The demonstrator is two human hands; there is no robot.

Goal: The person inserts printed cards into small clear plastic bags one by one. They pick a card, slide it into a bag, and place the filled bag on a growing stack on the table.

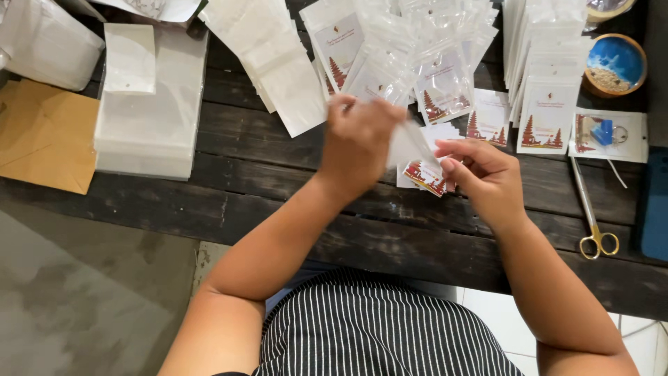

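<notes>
Striped apron [376,327] cut off below; left hand [358,139] & right hand [480,174] pinching blurred clear pouch [410,139] w/ printed cards [428,175], over dark plank table [278,188], grey floor [83,292].

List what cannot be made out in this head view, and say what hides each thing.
- Clear bag: blurred between the left hand and right hand; contents unclear.
- Card stack: partly behind the right hand.
- Blue bowl: contents too small to tell.
- Blue object: cut off by the right edge.
</notes>
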